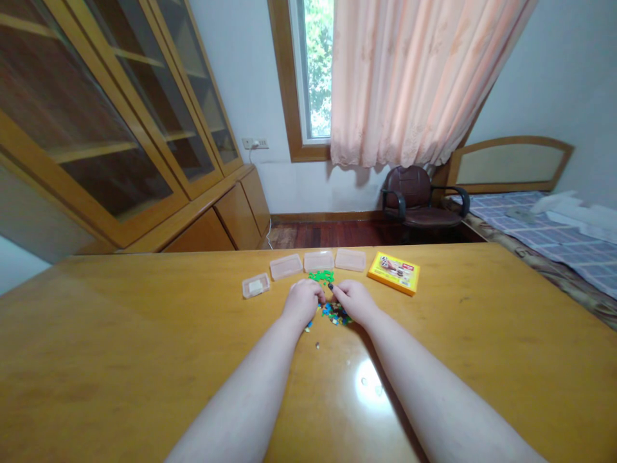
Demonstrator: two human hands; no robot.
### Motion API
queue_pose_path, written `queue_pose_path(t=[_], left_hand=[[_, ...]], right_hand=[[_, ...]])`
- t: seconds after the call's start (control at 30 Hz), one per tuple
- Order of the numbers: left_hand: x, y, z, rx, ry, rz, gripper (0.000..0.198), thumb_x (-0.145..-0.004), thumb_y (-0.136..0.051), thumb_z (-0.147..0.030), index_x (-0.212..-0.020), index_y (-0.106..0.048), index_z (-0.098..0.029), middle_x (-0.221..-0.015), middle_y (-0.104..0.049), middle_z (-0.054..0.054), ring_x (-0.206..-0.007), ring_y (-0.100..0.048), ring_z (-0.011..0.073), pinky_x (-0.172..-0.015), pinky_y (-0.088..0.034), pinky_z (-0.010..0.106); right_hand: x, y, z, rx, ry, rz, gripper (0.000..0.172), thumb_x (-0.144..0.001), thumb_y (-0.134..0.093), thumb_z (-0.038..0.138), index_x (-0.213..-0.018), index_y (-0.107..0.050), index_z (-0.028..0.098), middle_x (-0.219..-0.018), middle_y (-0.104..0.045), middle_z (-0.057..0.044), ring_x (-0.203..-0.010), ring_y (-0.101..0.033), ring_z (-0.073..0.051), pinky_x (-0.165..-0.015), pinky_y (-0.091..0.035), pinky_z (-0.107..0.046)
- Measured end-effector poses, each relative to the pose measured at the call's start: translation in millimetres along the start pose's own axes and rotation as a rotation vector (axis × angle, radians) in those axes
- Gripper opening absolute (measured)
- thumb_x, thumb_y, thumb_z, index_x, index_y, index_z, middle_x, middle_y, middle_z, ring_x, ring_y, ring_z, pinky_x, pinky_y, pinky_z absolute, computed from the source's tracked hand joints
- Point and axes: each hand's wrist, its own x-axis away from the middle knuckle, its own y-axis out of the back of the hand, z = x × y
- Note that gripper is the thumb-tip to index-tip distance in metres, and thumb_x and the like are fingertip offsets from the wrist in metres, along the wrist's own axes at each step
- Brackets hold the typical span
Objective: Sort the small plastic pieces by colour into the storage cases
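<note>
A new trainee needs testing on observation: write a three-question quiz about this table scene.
1. True or false: the yellow box lies to the right of the clear plastic boxes on the table.
2. How many clear plastic boxes are there? A two, B four, C six.
3. What lies between the left hand and the right hand?
Key: 1 true; 2 B; 3 a pile of small coloured pieces.
</note>
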Motion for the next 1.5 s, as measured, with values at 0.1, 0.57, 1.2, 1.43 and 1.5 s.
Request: queue_pose_path(t=[0.1, 0.57, 1.2, 1.43, 1.5], left_hand=[[0, -1.5, 0, 0.011, -0.034, -0.004, 0.032, -0.069, -0.048, -0.002, -0.061, -0.072, -0.022, -0.074, -0.07, 0.002, -0.077, -0.059, 0.0164, -0.076, -0.044, 0.029], [2, 5.8, -10, 0.007, 0.011, -0.045, 0.032, -0.069, -0.045, -0.002, -0.061, -0.07, -0.02, -0.072, -0.068, 0.003, -0.076, -0.057, 0.0168, -0.076, -0.044, 0.029], [0, 1.5, -8, -0.079, 0.054, -0.038, 0.036, -0.075, -0.045, -0.007, -0.094, -0.072, -0.02, -0.098, -0.07, 0.004, -0.095, -0.058, 0.0181, -0.09, -0.044, 0.031], [2, 10.9, -14, -0.129, 0.193, -0.054, 0.029, -0.074, -0.043, -0.011, -0.076, -0.07, -0.021, -0.084, -0.07, 0.002, -0.087, -0.058, 0.0195, -0.083, -0.044, 0.032], [3, 12.3, -16, -0.164, 0.19, -0.038, 0.026, -0.074, -0.045, -0.013, -0.068, -0.068, -0.022, -0.078, -0.069, 0.002, -0.085, -0.058, 0.0205, -0.082, -0.043, 0.033]], right_hand=[[0, 1, 0, 0.015, 0.019, -0.015, 0.045, -0.09, -0.042, 0.034, -0.053, -0.061, 0.016, -0.054, -0.057, -0.002, -0.055, -0.049, -0.012, -0.055, -0.03, -0.023], [0, -1, 0, 0.05, 0.029, 0.064, 0.042, -0.09, -0.043, 0.03, -0.058, -0.067, 0.015, -0.056, -0.06, -0.002, -0.056, -0.052, -0.012, -0.057, -0.031, -0.022], [-3, 3, -3, 0.246, 0.05, -0.118, 0.038, -0.093, -0.042, 0.031, -0.069, -0.07, 0.019, -0.072, -0.065, -0.004, -0.075, -0.054, -0.016, -0.07, -0.034, -0.026], [-1, 4, 5, 0.277, 0.069, -0.009, 0.038, -0.093, -0.044, 0.034, -0.072, -0.071, 0.019, -0.077, -0.068, -0.005, -0.079, -0.053, -0.017, -0.075, -0.033, -0.028], [-1, 4, 6, 0.266, 0.071, -0.011, 0.033, -0.092, -0.046, 0.034, -0.08, -0.072, 0.02, -0.085, -0.069, -0.005, -0.084, -0.054, -0.018, -0.078, -0.033, -0.028]])
